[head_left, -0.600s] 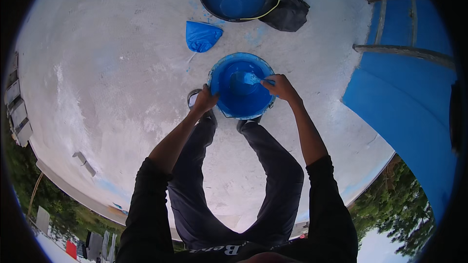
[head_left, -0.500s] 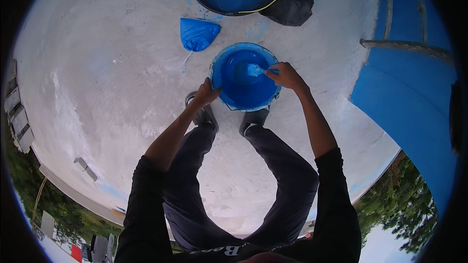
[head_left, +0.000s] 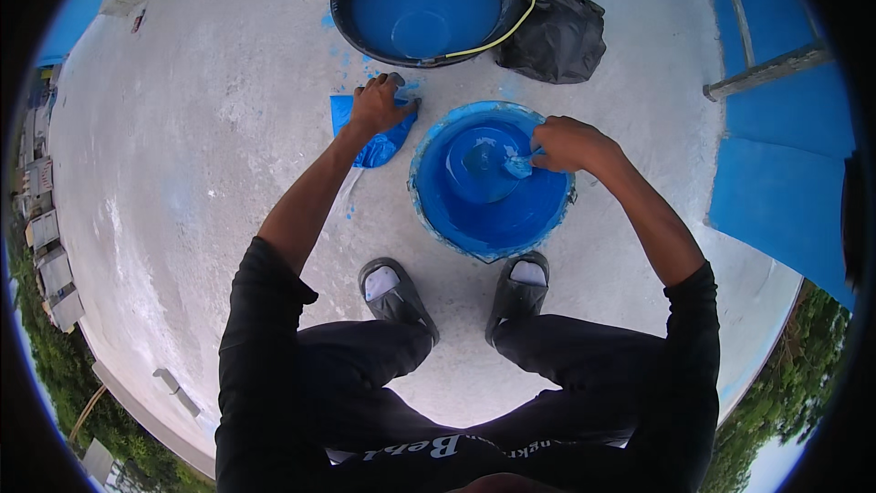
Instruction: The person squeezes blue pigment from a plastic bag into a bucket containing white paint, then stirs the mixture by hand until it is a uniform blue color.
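A paint bucket [head_left: 429,219] with blue paint inside stands on the floor just ahead of my feet. Inside its right side, my right hand [head_left: 570,144] is closed around the handle of a paintbrush [head_left: 519,165]. The bristles are blue and hang over the paint. To the left of the bucket lies a blue plastic bag [head_left: 388,144], partly covered by my left hand [head_left: 376,105]. The left fingers are apart, with the thumb toward the bucket. Whether they touch the bag I cannot tell.
Beyond the bucket sits a large black tub [head_left: 342,18] of bluish water with a yellow handle. A crumpled black bag [head_left: 557,32] lies beside it. On the right a wooden ladder [head_left: 771,71] rests near a blue wall [head_left: 776,173]. Blue specks dot the concrete floor [head_left: 201,173].
My left hand has left the bucket's left rim and moved forward over the blue bag. My right hand still holds the brush in the bucket. The view has shifted, showing more of the tub.
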Demonstrator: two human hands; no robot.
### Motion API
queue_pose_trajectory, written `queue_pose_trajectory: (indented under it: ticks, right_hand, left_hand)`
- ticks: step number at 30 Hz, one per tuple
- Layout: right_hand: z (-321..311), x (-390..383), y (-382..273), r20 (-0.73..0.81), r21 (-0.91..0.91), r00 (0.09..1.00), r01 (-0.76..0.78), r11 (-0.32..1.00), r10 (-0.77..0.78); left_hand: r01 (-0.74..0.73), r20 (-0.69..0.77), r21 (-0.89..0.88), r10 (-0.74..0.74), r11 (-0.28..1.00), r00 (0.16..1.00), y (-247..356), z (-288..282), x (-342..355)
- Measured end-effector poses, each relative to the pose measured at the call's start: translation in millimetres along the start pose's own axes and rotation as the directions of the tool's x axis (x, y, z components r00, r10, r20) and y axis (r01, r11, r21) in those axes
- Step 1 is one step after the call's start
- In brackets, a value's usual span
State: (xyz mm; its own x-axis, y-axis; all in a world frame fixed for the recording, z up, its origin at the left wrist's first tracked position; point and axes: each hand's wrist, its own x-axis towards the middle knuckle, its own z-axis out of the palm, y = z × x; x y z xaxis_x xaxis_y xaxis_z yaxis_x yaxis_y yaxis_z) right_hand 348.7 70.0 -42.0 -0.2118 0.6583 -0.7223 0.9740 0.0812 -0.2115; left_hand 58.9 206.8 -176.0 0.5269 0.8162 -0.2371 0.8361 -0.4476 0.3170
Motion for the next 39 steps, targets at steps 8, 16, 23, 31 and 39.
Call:
queue_pose_trajectory:
  ticks: [8, 16, 23, 31, 39]
  right_hand:
    - [-23, -3, 4, -0.009, -0.031, 0.998, -0.07, 0.997, 0.07]
    - [-6, -7, 2, 0.031, -0.103, 0.997, -0.062, 0.993, 0.066]
    - [12, -9, 12, 0.019, -0.169, 0.999, -0.022, 0.985, 0.026]
    - [9, 4, -8, -0.042, -0.306, 0.988, -0.156, 0.939, 0.151]
    - [37, -4, -25, -0.607, -0.366, 0.785, -0.138, 0.92, -0.124]
  left_hand:
    - [-0.149, 0.178, 0.306, 0.097, 0.94, 0.979, -9, 22, 18]
    - [-0.077, 0.255, 0.336, -0.012, 0.939, 0.967, -21, 30, 1]
    - [-0.07, 0.173, -0.013, 0.072, 0.997, 0.982, -61, 25, -28]
    - [-0.264, -0.191, -0.035, 0.253, 0.964, 0.948, -88, 32, -48]
    - [-0.246, -0.362, -0.416, 0.089, 0.876, 0.928, -61, -20, -68]
